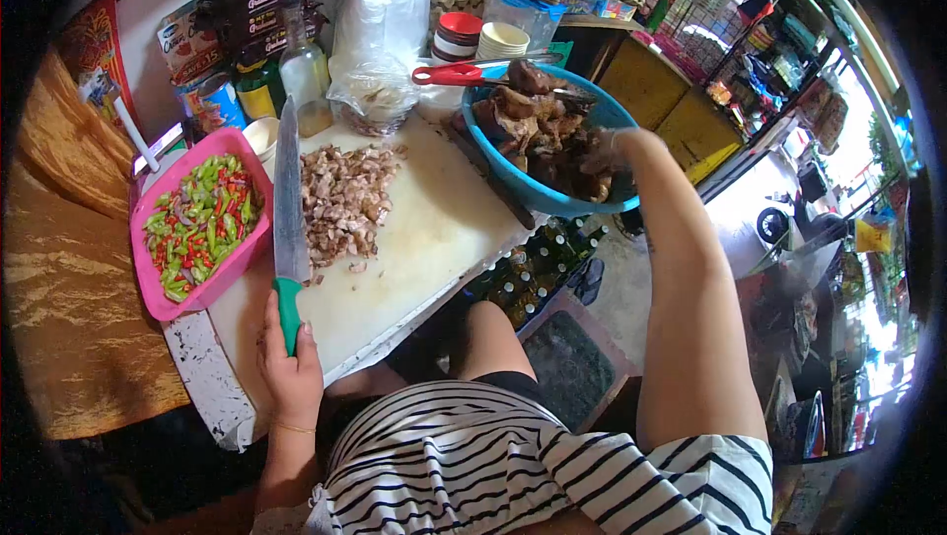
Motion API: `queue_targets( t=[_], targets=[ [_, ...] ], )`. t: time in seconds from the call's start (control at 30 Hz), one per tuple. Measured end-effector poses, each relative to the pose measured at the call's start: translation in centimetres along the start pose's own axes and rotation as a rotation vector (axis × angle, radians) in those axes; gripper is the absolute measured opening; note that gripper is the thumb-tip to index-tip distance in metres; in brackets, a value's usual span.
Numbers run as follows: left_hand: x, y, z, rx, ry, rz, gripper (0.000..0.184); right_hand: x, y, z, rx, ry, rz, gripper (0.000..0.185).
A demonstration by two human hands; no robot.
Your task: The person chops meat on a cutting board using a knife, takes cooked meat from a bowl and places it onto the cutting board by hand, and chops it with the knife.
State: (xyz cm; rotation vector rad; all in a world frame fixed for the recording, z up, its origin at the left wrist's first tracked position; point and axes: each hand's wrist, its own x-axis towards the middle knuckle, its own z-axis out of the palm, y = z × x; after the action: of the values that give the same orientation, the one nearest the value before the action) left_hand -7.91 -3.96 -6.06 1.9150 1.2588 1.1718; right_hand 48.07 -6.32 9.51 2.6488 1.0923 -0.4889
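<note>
My left hand (289, 362) is wrapped round the green handle of a large kitchen knife (288, 205), whose wide blade points away from me. Along the blade's right side lies a pile of chopped meat (347, 195) on a white cutting board (434, 210). My right hand (614, 148) reaches into a blue basin (562, 202) full of browned meat chunks (528, 126). Its fingers are blurred and partly hidden among the meat, so their grip does not show. Tongs with a red handle (446, 74) rest across the basin's rim.
A pink tub (189, 301) of sliced green and red chillies stands left of the board. Behind are a glass bottle (304, 76), plastic bags (380, 32) and stacked bowls (501, 40). Bottles in crates (533, 274) sit below the table's right edge.
</note>
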Motion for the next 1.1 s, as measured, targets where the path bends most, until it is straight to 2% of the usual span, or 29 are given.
queue_targets(
  t=[0.1, 0.13, 0.2, 0.23, 0.3, 0.37, 0.4, 0.5, 0.6, 0.63, 0.73, 0.77, 0.8, 0.87, 0.93, 1.0, 1.03, 1.1],
  targets=[
    [0.1, 0.5, 0.1, 0.031, 0.030, 0.092, 0.060, 10.1, 3.4, 8.1, 0.068, 0.106, 0.012, 0.080],
    [0.2, 0.3, 0.0, 0.044, 0.026, 0.092, 0.060, 14.9, 5.0, 9.5, 0.169, 0.088, 0.004, 0.076],
    [0.0, 0.2, 0.0, 0.044, 0.019, 0.074, 0.060, 17.1, 7.0, 9.6, 0.236, 0.119, -0.091, 0.066],
    [0.0, 0.2, 0.0, 0.033, 0.017, 0.055, 0.060, 15.2, 6.8, 8.7, 0.201, 0.168, -0.180, 0.061],
    [-0.1, 0.4, -0.1, 0.025, 0.021, 0.041, 0.060, 10.5, 4.8, 6.8, 0.250, 0.277, -0.199, 0.040],
    [-0.1, 0.5, -0.1, 0.026, 0.016, 0.055, 0.060, 10.0, 5.0, 5.6, 0.328, 0.360, -0.230, 0.030],
    [-0.1, 0.4, -0.1, 0.028, 0.017, 0.064, 0.060, 6.6, 4.2, 3.8, 0.536, 0.376, -0.183, 0.028],
    [0.1, 0.3, 0.0, 0.019, 0.022, 0.099, 0.060, 4.6, 5.4, 1.9, 1.000, 0.299, -0.315, 0.033],
    [0.4, 0.3, 0.1, 0.008, 0.026, 0.136, 0.060, 4.2, 5.1, 1.5, 1.169, 0.361, -0.444, 0.026],
    [0.4, 0.4, 0.1, 0.016, 0.024, 0.142, 0.060, 3.2, 4.3, 1.3, 1.152, 0.392, -0.487, 0.029],
    [0.1, 0.1, 0.0, 0.015, 0.009, 0.099, 0.060, -1.5, -1.0, 2.0, 1.572, 0.147, -0.755, 0.034],
    [0.0, 0.0, -0.1, 0.013, 0.005, 0.071, 0.060, -7.3, -5.8, 1.4, 1.736, 0.140, -0.612, 0.036],
    [-0.1, 0.1, -0.2, 0.041, 0.007, 0.108, 0.060, -7.8, -7.4, 2.5, 1.715, 0.078, -0.756, 0.036],
    [0.0, 0.3, -0.1, 0.090, 0.011, 0.185, 0.061, -8.0, -11.5, 5.4, 1.532, 0.085, -0.835, 0.030],
    [-0.1, 0.0, -0.3, 0.132, -0.011, 0.181, 0.061, -4.3, -16.9, 11.5, 1.613, 0.112, -0.899, 0.031],
    [-0.4, 0.4, -0.4, 0.133, -0.024, 0.213, 0.061, -6.5, -21.0, 15.1, 1.633, -0.021, -0.686, 0.034],
    [-0.4, 1.0, -0.6, 0.136, -0.019, 0.282, 0.061, -5.7, -22.6, 17.8, 1.535, 0.040, -0.608, 0.045],
    [-0.7, 2.7, -1.2, 0.180, -0.093, 0.296, 0.062, -7.2, -22.8, 18.8, 1.285, -0.001, -0.577, 0.073]
  ],
)
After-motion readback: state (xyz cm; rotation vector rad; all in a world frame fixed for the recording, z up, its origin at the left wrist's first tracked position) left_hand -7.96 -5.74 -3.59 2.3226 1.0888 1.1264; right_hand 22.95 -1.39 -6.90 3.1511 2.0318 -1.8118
